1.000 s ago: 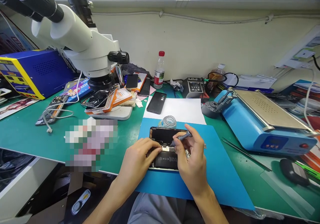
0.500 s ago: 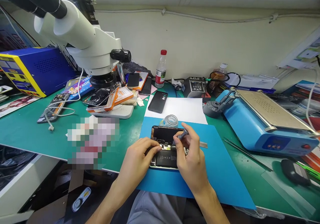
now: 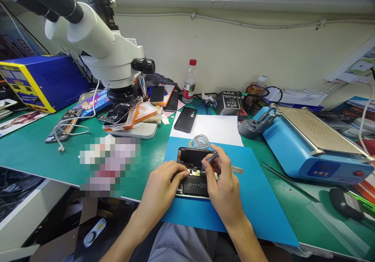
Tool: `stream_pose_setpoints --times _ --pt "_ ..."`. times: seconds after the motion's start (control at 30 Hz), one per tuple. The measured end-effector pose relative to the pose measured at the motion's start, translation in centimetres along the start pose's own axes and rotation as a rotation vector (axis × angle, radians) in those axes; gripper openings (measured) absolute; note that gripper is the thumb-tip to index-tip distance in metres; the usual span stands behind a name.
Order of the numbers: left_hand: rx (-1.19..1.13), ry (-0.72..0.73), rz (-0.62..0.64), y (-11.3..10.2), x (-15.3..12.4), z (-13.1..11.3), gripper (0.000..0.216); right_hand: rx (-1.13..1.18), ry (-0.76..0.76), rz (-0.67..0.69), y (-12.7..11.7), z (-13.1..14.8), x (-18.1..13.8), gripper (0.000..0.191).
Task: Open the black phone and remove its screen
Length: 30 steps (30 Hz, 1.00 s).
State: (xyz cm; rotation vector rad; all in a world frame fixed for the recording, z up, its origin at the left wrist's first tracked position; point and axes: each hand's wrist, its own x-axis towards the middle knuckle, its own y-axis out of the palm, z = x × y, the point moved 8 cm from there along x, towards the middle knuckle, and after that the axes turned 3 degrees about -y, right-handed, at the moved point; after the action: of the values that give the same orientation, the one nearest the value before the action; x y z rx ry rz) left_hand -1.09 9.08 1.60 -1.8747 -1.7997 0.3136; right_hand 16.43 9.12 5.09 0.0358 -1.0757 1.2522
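An opened phone (image 3: 195, 186) lies on the blue mat (image 3: 258, 199), its battery bare and its screen part (image 3: 193, 156) tilted up behind it. My right hand (image 3: 224, 184) grips a small grey screwdriver (image 3: 213, 156) between thumb and fingers, its tip down over the phone's inner parts. My left hand (image 3: 164, 182) is closed, thumb and forefinger pinched at the phone's left inner side; what they hold, if anything, is hidden. Just behind the phone stands a glass jar (image 3: 199, 141). A metal ruler-like strip (image 3: 237, 170) shows past my right hand.
A white microscope (image 3: 99, 47) towers at the left above stacked phones and boxes. A black phone back (image 3: 185, 119) rests on white paper (image 3: 219, 127). To the right are a screwdriver stand (image 3: 252, 127), a blue heating plate machine (image 3: 310, 152) and tweezers (image 3: 290, 182). A bottle (image 3: 189, 81) stands behind.
The screwdriver handle and my right-hand fingers have shifted slightly left. My left hand stays at the phone. The whole view has moved a little with my head.
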Motion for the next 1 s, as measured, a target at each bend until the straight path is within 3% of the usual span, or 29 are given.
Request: stream_pose_setpoints --times 0.7,1.0 --pt "0.006 -0.016 0.007 -0.1 0.1 -0.2 0.018 0.025 0.025 0.023 0.1 -0.2 -0.3 0.049" --pt "0.023 0.000 0.011 0.0 0.0 -0.3 0.018 -0.048 -0.104 0.048 0.0 0.9 0.1 0.051"
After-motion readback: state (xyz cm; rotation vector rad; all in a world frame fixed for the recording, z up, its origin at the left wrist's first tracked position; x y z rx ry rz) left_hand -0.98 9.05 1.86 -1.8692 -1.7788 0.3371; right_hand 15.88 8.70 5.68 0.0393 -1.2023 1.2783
